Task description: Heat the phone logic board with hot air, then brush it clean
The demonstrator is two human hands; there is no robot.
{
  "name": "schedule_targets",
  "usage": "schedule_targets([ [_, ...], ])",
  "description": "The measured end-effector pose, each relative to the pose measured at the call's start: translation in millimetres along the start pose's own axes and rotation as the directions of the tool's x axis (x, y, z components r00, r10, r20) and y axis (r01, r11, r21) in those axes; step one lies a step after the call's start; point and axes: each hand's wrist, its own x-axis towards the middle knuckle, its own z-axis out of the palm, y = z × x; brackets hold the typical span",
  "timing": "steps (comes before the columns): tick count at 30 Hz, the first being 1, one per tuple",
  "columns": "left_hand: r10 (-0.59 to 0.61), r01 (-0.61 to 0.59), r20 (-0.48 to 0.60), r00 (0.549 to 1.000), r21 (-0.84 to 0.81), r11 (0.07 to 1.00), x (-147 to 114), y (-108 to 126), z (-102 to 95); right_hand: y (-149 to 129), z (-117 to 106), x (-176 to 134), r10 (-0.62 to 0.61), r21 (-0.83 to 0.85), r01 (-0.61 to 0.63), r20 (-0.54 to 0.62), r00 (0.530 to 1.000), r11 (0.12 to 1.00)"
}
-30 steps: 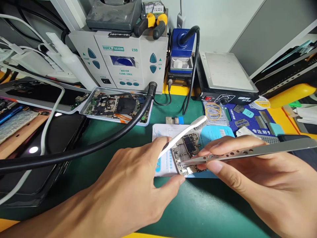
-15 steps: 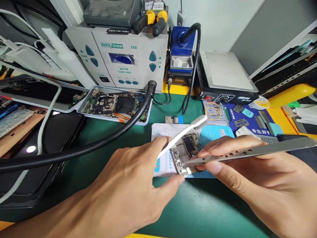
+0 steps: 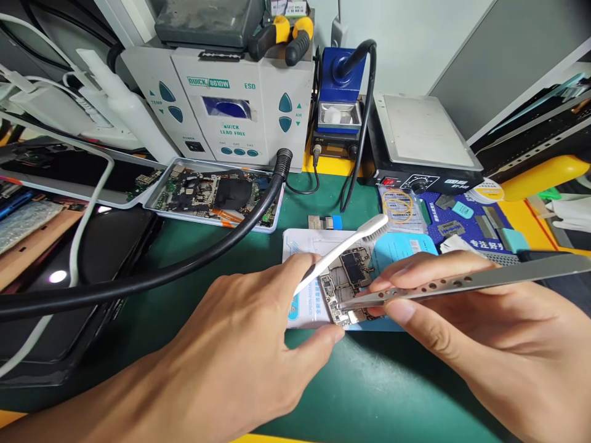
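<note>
My left hand (image 3: 258, 338) is closed on a white toothbrush (image 3: 339, 249), its grey bristles pointing up and to the right. The left thumb tip presses at the lower edge of a phone circuit board (image 3: 329, 295). Steel tweezers (image 3: 508, 275) with a row of round holes are pinched in my right hand (image 3: 489, 338). Their tips meet the lower left part of the board. Under the board lies a white and blue package (image 3: 401, 249) with printed text. My right fingers cover part of the board's right side.
A hot air station (image 3: 240, 104) stands behind, its thick black hose (image 3: 207, 261) crossing the left side. A tray of boards (image 3: 217, 224) sits before it. Further right are a soldering iron stand (image 3: 339, 86), a heating plate (image 3: 427, 132) and a blue mat (image 3: 462, 212) with blades.
</note>
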Motion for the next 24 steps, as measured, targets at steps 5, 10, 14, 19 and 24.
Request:
schedule_targets([
  [5,-0.01,0.01,-0.005,1.0,-0.003,1.0,1.4,0.0,-0.3,-1.8,0.6,0.4,0.002,0.0,-0.002,-0.007,1.0,1.0],
  [10,-0.034,0.035,0.03,0.999,-0.025,0.999,2.4,0.0,-1.9,-4.0,-0.7,-1.0,0.033,0.045,-0.033,0.001,0.999,0.998],
  [14,-0.039,0.04,0.04,0.998,-0.026,0.999,2.9,-1.6,-2.4,-3.1,-0.5,-0.6,0.056,0.077,-0.056,0.001,0.998,0.995],
  [19,-0.059,0.061,0.068,0.996,-0.026,0.998,3.3,-1.9,-1.7,-3.1,0.7,0.6,0.055,0.084,-0.055,0.0,0.998,0.995],
  [24,-0.03,0.031,0.037,0.999,-0.009,0.999,3.8,-0.1,-1.4,-4.3,0.9,0.4,0.071,0.075,-0.071,0.009,0.997,0.995],
])
